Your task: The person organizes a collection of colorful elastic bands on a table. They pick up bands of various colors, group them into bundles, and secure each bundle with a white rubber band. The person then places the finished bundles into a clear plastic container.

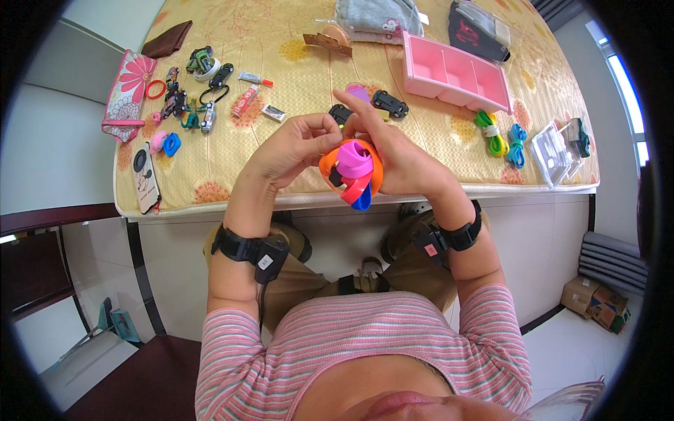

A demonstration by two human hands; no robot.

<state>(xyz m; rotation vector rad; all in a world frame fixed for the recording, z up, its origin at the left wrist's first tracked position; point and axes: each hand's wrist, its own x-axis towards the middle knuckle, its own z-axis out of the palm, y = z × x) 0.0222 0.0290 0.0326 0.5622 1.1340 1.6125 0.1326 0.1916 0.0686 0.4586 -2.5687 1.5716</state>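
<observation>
Both hands meet above the near edge of a mattress with a yellow floral cover [295, 179]. Between them is a bundle of coloured flat bands [355, 160], with pink, red and blue loops inside an orange one. My left hand [308, 144] pinches at the bundle's upper left side, thumb against the bent index finger. My right hand [395, 147] holds the bundle from the right, its index finger stretched out. Just beyond the fingers lie toy cars, one a black toy car [390, 103]. Tied green and yellow bands [492, 134] and tied blue bands [517, 146] rest farther right.
A pink three-section tray [455, 73] stands at the back right, near clear plastic boxes [553, 152]. Several toy cars, a floral pouch [129, 94] and a phone case [145, 179] lie at left. Small tubes [246, 100] lie left of centre. Folded grey clothing [376, 18] is at the back.
</observation>
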